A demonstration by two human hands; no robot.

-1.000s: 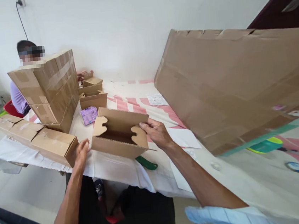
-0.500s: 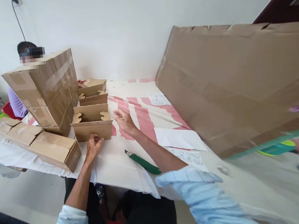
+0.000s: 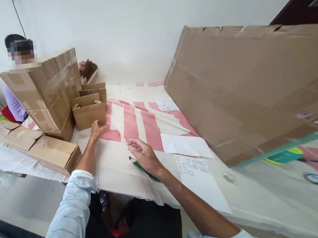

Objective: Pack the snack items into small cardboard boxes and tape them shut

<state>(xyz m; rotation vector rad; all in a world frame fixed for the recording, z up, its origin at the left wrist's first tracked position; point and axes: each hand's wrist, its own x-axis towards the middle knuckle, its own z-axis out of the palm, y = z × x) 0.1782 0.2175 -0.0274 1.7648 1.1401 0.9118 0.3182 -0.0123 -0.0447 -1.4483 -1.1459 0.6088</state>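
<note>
My left hand [image 3: 97,131] reaches forward with its fingers apart, at the lower front of an open cardboard box [image 3: 89,117]. Whether the fingertips touch it I cannot tell. Behind that box, a second open box [image 3: 99,88] stands close against it, its flaps upright. My right hand [image 3: 144,155] hovers over the table, fingers loosely bent and parted, with nothing visible in them. Beneath it lies a green-handled utility knife [image 3: 144,169], partly hidden by the hand and wrist.
Taped cartons [image 3: 51,92] are stacked at left, with a long closed box [image 3: 42,148] before them. Behind the stack sits a person [image 3: 15,100], whose hands hold an open box [image 3: 90,71]. A large cardboard sheet [image 3: 252,90] leans at right. Papers [image 3: 187,145] lie on the tablecloth.
The front box has moved away from me, up to the one behind. My left hand has come off its front panel. My right hand has drawn back over the knife. The person has lifted a box.
</note>
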